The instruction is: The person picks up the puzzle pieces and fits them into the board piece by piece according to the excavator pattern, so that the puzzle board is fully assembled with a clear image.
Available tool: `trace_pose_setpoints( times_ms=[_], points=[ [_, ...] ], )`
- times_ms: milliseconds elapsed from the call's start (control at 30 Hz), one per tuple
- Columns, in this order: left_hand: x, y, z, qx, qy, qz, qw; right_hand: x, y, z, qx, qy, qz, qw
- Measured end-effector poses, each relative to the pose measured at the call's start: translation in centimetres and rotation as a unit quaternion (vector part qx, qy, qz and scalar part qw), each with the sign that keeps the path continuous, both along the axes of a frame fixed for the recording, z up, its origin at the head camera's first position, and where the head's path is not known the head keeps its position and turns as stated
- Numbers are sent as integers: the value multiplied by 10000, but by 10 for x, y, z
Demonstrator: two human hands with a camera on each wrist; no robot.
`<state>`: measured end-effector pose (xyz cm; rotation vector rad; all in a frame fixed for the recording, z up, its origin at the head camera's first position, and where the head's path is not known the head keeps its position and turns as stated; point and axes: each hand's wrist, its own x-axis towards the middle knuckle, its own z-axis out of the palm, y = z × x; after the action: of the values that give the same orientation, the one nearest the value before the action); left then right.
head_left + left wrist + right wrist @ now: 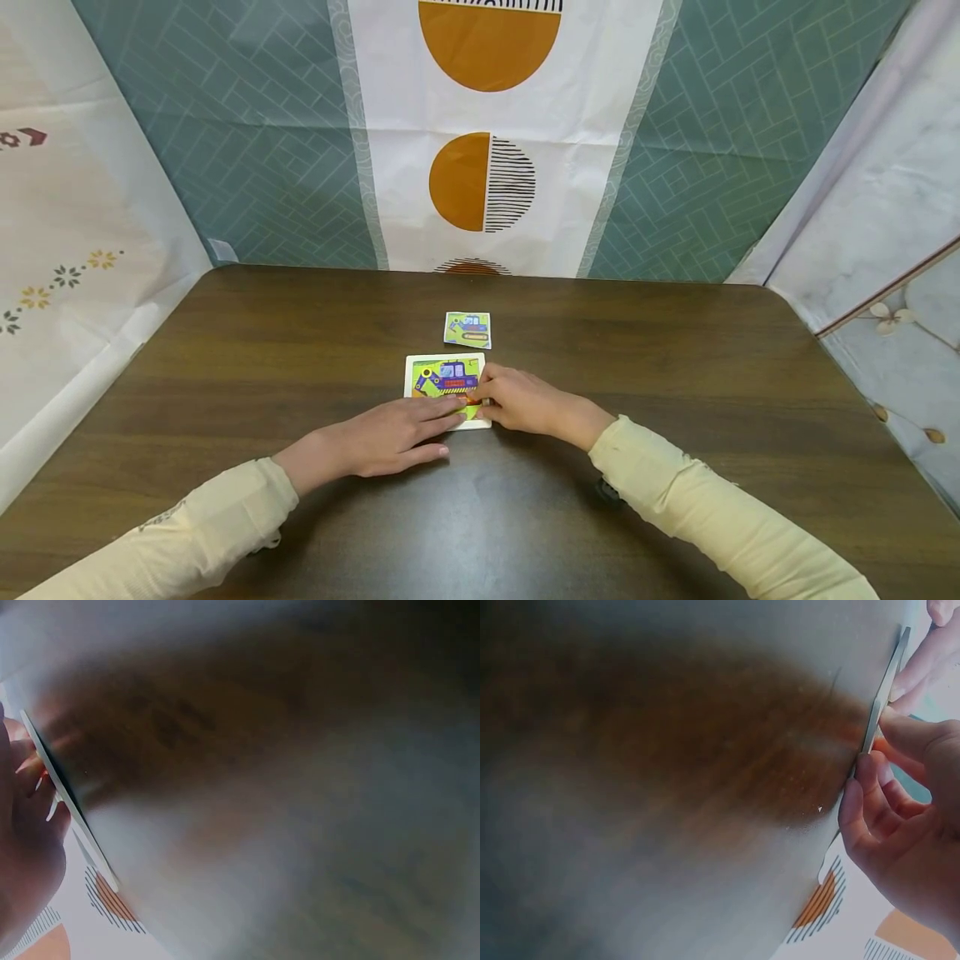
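A white-framed picture puzzle board [409, 377] lies flat on the table, showing a purple excavator on green. My left hand [386, 435] rests on its lower part with straight fingers. At the board's right edge, the curled fingers of my right hand [521, 402] pinch a small orange-red puzzle piece [472, 400], mostly hidden by the fingertips. From the right wrist, the right hand [907, 802] shows with thumb and fingers at the board's edge [885, 682]. The left hand [30, 817] lies along the board [75, 810] in the left wrist view.
Just behind the board lies a smaller picture card [467, 330] with a similar excavator. The brown wooden table [300, 333] ends at a patterned cloth backdrop [487, 108], with pale sheets [862, 208] at both sides.
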<state>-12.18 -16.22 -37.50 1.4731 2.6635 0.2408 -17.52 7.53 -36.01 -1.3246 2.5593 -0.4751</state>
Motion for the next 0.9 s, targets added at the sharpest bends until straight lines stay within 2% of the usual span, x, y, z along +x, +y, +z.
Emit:
trace_pose_setpoints(
  times_ms=[200,333,467,667,900],
  points=[
    [-2,1,1,-21,265,-75,9996,1,-2,-1,138,114,-70,9998],
    [-3,4,2,-85,343,-41,9994,3,-3,-1,279,349,-69,9990],
    [-4,7,3,-184,284,-21,9994,4,-3,-2,341,562,-84,9978],
    [-3,9,5,-486,-70,175,9986,4,-2,-3,334,601,-107,9976],
    [2,12,8,-465,144,306,9983,4,-1,-4,194,748,-20,9970]
  ],
)
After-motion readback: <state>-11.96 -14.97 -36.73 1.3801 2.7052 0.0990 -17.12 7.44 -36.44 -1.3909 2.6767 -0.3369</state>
